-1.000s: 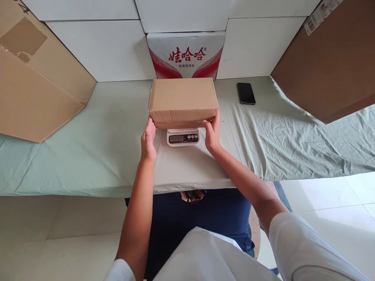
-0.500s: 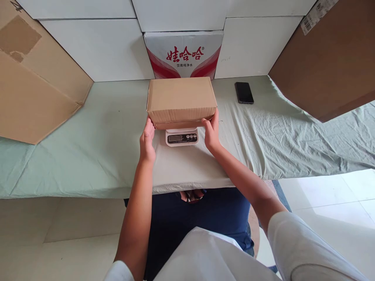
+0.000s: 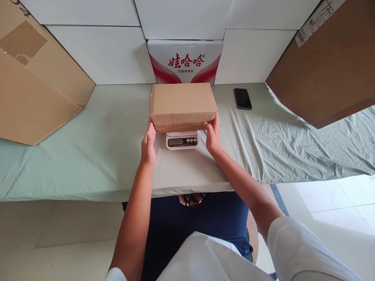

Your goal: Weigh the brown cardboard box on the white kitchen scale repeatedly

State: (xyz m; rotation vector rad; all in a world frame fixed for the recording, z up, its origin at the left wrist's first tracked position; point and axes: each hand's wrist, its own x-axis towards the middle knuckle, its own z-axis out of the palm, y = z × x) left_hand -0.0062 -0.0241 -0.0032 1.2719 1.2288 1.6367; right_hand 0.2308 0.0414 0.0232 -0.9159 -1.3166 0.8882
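Each hand flanks the box (open cloth beside).

Plain tan box sitting on white scale; pale green cloth covering table; black phone lying; white carton showing red lettering, red swooshes.

My brown cardboard box is shut and sits flat on top of the little white scale. The box is wider than the scale and hides most of it. Only the scale's front with its screen and buttons peeks out.
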